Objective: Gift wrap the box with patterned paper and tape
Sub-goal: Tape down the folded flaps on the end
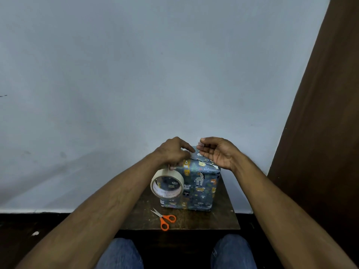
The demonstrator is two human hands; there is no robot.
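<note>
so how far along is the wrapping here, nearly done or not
Nearly done, it seems. The box is covered in patterned paper on every side in view. In hand: the left hand holds the tape roll hanging in front of the box, while the right hand pinches what looks like a strip of tape over the top seam. Left: pressing that strip down. The scissors lie unused on the table.

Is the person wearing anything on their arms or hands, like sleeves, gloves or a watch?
No. Both arms are bare all the way up as far as the picture shows, with no sleeves in view. The left hand and right hand have no gloves, and no watch or bracelet shows on either wrist. No ring is visible. Lower down, the knees are in blue jeans.
</note>
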